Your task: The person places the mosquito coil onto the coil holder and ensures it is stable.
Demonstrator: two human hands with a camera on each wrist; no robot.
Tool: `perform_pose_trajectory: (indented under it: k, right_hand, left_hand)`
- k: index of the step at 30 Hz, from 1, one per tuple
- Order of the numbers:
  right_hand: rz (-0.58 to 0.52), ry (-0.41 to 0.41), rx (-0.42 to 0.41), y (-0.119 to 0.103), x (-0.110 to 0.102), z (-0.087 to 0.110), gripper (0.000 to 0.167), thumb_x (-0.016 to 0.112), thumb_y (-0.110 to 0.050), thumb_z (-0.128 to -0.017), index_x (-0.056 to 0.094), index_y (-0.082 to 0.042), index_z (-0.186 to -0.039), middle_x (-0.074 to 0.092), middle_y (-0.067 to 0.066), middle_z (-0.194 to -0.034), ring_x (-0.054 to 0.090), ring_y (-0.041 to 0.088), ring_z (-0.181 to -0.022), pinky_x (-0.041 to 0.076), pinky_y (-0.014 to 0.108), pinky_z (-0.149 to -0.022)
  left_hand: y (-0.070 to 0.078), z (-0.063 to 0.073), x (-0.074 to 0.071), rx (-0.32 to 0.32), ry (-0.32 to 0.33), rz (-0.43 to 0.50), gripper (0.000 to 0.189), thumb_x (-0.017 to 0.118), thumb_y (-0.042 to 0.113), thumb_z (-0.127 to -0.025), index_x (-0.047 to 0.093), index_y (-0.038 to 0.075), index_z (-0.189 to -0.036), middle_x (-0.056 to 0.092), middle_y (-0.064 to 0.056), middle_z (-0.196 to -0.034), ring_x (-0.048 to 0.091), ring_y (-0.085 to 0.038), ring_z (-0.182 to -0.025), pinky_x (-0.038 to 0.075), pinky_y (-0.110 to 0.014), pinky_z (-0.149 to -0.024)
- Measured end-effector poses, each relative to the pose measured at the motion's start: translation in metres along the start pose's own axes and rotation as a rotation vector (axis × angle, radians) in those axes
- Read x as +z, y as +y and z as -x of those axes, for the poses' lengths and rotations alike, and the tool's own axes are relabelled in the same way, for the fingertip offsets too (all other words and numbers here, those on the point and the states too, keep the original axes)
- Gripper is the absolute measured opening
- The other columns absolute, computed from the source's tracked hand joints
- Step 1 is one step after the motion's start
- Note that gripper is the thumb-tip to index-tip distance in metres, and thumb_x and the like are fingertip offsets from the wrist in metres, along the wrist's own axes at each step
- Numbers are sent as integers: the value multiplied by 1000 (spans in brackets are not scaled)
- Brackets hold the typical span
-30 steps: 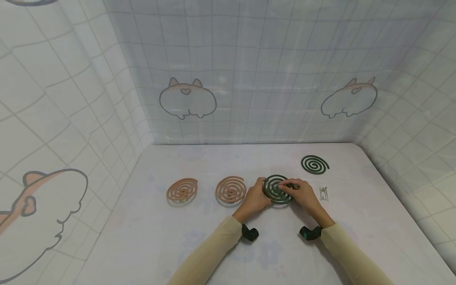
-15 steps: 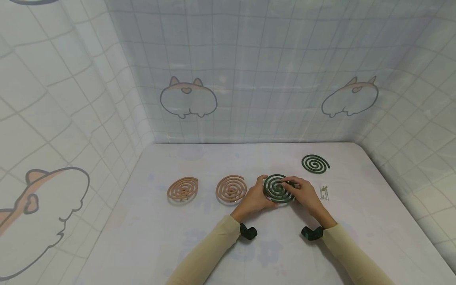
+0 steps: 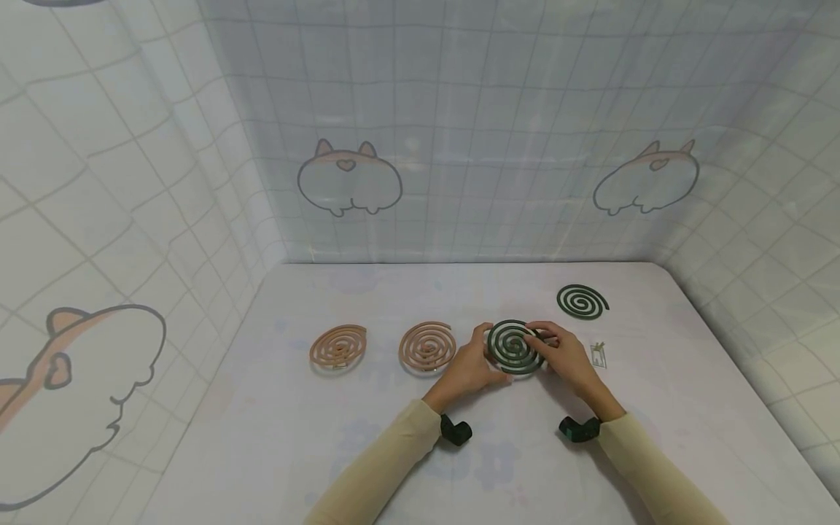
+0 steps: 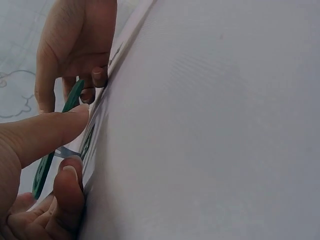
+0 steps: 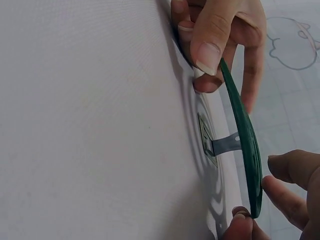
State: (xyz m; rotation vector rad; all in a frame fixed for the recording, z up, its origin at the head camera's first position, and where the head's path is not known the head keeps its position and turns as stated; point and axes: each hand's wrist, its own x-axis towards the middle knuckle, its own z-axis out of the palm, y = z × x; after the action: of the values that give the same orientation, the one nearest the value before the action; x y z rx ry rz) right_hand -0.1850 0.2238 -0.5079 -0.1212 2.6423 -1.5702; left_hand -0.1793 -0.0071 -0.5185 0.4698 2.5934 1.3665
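Note:
A green mosquito coil (image 3: 515, 347) sits on a thin metal stand (image 5: 227, 144), raised a little above the white-covered table. My left hand (image 3: 469, 368) holds the coil's left side, its thumb at the near rim and its fingers toward the far rim. On the opposite side, my right hand (image 3: 569, 359) holds the right rim, with fingertips on the upper face and others lower at the edge. The stand's base rests on the table beneath the coil, as the right wrist view shows.
Two brown mosquito coils (image 3: 428, 347) stand raised to the left. Another green coil (image 3: 581, 302) lies flat at the back right. In front of it lies a small metal stand (image 3: 598, 355). Patterned fabric walls (image 3: 499, 146) enclose the table's back and sides.
My right fingertips have slid from near the coil's centre outward to its right side. The left hand still holds the left side, and the coil stays in nearly the same place.

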Motion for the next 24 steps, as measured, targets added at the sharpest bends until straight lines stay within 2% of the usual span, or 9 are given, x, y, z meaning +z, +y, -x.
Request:
perform_pose_trajectory:
  k: [4, 11, 16, 24]
  right_hand:
    - [5, 13, -2, 1, -2, 1, 45, 69, -41, -100, 62, -16, -137, 60, 21, -128, 59, 25, -78, 52, 34, -57]
    - [20, 34, 1, 3, -9, 2, 44, 68, -39, -101, 62, -14, -136, 61, 21, -125, 63, 26, -81, 51, 33, -57]
    - [31, 46, -9, 4, -13, 2, 44, 67, -39, -101, 62, -14, -137, 62, 19, -122, 62, 26, -79, 52, 33, -58]
    - [57, 58, -47, 3, -21, 2, 43, 67, -37, -102, 63, -14, -137, 64, 18, -119, 62, 29, -81, 55, 35, -59]
  left_hand:
    - [-2, 2, 1, 15, 10, 18, 107, 95, 25, -75, 27, 16, -157, 65, 6, -91, 60, -8, -63, 49, -27, -65]
    - [-1, 5, 1, 31, 28, 4, 106, 95, 23, -75, 28, 15, -156, 64, 5, -88, 57, -5, -71, 47, -27, -75]
    - [0, 10, -1, 46, 26, 13, 106, 94, 21, -76, 27, 13, -157, 63, 5, -86, 56, -6, -69, 46, -26, -72]
    - [3, 15, -2, 110, 53, 17, 101, 92, 19, -78, 28, 10, -156, 64, 1, -86, 54, -4, -69, 46, -24, -69]
